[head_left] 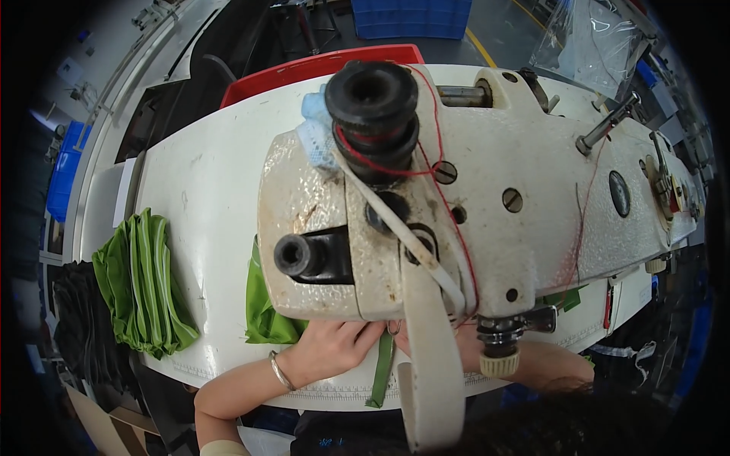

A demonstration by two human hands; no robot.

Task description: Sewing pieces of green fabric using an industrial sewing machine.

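Observation:
A cream sewing machine head (487, 205) fills the middle and hides much of the work under it. My left hand (331, 351), with a bracelet at the wrist, lies at its near edge with fingers curled together and the tips out of sight. Beside those fingers a narrow green fabric strip (380, 372) hangs toward the table's near edge. Green fabric (272, 311) shows under the machine's left end, next to my left hand. My right hand (468, 343) is mostly covered by the machine and a wide pale strap (435, 365); its grip is hidden.
On the left of the white table (205, 175) sit folded green pieces (144, 285), with black fabric (84, 327) beside them. A red bin (319, 67) stands behind the machine, a blue crate (411, 17) beyond. Red thread (439, 129) runs over the machine head.

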